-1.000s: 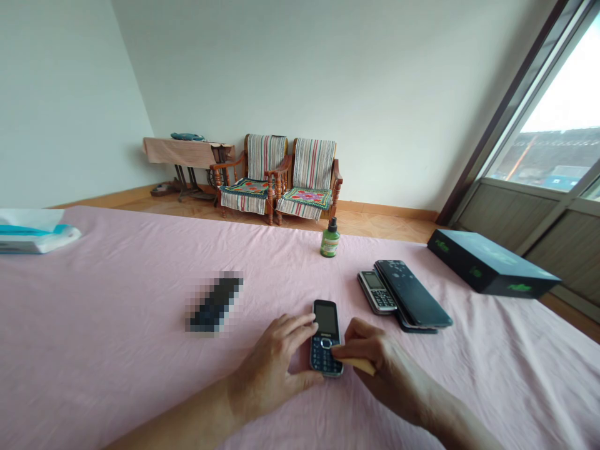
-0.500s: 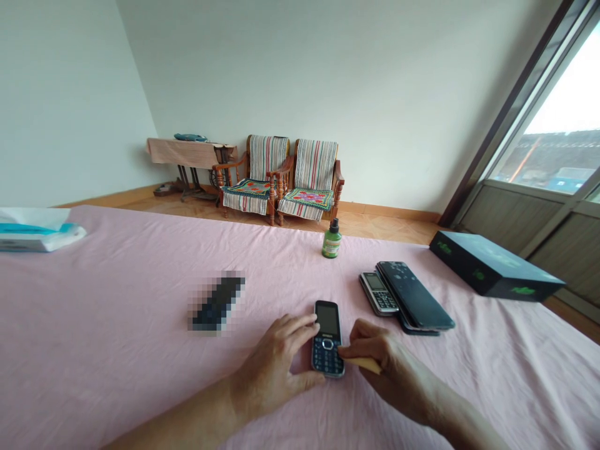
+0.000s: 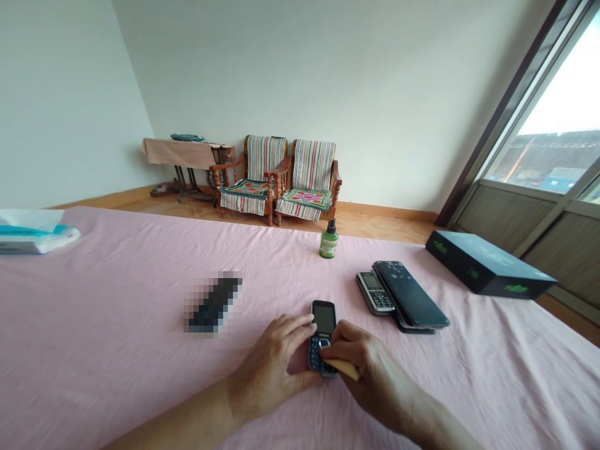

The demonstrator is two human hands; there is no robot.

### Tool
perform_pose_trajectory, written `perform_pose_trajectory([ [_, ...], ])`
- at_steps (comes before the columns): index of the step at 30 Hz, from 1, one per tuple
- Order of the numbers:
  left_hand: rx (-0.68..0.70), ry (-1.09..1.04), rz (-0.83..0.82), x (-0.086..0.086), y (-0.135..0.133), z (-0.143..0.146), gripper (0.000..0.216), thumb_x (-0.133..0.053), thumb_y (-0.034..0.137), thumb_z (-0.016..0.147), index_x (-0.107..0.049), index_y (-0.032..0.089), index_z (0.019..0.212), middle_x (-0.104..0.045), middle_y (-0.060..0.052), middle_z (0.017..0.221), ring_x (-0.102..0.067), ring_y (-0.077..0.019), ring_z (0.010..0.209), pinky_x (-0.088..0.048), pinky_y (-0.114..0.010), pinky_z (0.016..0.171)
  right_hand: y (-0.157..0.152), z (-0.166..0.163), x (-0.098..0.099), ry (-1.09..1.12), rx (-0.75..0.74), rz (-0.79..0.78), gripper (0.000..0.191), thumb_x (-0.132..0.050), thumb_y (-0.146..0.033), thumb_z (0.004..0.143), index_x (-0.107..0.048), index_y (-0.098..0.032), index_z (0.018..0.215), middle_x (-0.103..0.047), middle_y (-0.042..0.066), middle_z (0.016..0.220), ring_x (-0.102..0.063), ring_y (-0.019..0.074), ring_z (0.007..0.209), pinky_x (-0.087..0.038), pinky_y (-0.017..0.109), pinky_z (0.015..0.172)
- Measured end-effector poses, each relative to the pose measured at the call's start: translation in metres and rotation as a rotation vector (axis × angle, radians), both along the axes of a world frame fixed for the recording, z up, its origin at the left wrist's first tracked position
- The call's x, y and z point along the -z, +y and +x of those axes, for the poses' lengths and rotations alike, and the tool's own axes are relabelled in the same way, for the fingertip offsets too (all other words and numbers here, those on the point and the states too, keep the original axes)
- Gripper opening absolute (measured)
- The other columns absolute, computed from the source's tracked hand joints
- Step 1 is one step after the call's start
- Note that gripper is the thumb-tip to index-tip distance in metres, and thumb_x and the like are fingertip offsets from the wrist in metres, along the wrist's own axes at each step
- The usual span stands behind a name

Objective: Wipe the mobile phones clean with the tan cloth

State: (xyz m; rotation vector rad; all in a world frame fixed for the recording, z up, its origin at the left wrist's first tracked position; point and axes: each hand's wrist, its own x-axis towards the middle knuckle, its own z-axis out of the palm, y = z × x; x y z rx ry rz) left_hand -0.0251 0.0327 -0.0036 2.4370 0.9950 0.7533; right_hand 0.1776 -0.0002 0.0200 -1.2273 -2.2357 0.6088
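A dark keypad phone (image 3: 323, 319) lies face up on the pink cloth, its small screen pointing away from me. My left hand (image 3: 279, 353) steadies it from the left, fingertips at the screen's left edge and thumb at the bottom end. Pinched in my right hand (image 3: 363, 359) is a flat yellow cloth-like piece (image 3: 344, 367), pressed on the keypad just below the round centre button. My right fingers hide part of the keys. Whether the piece is cloth or sponge I cannot tell.
A silver-edged keypad phone (image 3: 375, 294) lies beside stacked dark smartphones (image 3: 412, 297) at right. Behind stand a green spray bottle (image 3: 329, 242) and a black box (image 3: 487, 265). A pixelated dark object (image 3: 215, 305) lies left, a tissue pack (image 3: 37, 240) at the far left.
My right hand has moved left with the yellow piece, from the keypad's right edge onto its middle. My left hand keeps its place on the phone. The view has shifted slightly.
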Motion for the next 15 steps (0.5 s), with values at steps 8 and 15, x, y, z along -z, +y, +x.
perform_pose_trajectory([
  [8,0.004,-0.009,-0.006,-0.0035,-0.0006,0.0007,0.054,-0.076,0.035,0.074,-0.056,0.024,0.123,-0.056,-0.008,0.131,-0.051,-0.0276,0.12,-0.041,-0.047,0.102,0.001,0.0019,0.0011,-0.016,0.036,-0.007,0.023,-0.054,-0.006,0.086,-0.069,-0.019,0.074,-0.054,0.002,0.079,-0.051,0.0134,0.073,-0.039,0.024,0.065],
  [15,-0.007,0.001,-0.006,-0.0005,-0.0002,-0.001,0.057,-0.078,0.033,0.071,-0.056,0.023,0.123,-0.055,-0.009,0.132,-0.05,-0.0282,0.121,-0.04,-0.046,0.102,-0.0014,-0.0016,0.0023,0.009,0.006,0.0,0.019,-0.053,-0.008,0.088,-0.067,-0.021,0.083,-0.056,0.003,0.088,-0.053,0.0149,0.08,-0.041,0.025,0.069],
])
